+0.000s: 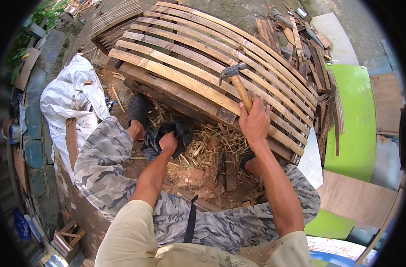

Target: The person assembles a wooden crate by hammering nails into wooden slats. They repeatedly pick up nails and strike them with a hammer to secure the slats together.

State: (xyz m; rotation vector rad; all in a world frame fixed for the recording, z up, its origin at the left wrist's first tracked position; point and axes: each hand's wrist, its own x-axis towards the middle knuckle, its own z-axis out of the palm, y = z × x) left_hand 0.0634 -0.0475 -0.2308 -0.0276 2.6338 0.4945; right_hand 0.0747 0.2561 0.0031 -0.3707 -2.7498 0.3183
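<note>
My right hand [255,119] is closed round the wooden handle of a claw hammer [241,91]. The hammer's dark head points away from me, over a slatted bamboo panel [180,73] whose strips lie side by side on a dark wooden frame [167,91]. Lower and to the left, my left hand [168,143] is curled in among the folds of a black plastic bag [155,139] on the ground between my feet. Its fingertips are hidden by the bag, so what they hold does not show.
Straw-like shavings [212,144] and wood scraps litter the ground below the frame. A white sack [71,95] lies at the left. Scrap wood [316,66] is heaped at the right, beside a bright green panel [352,115]. A smaller slatted piece [116,20] stands at the far left.
</note>
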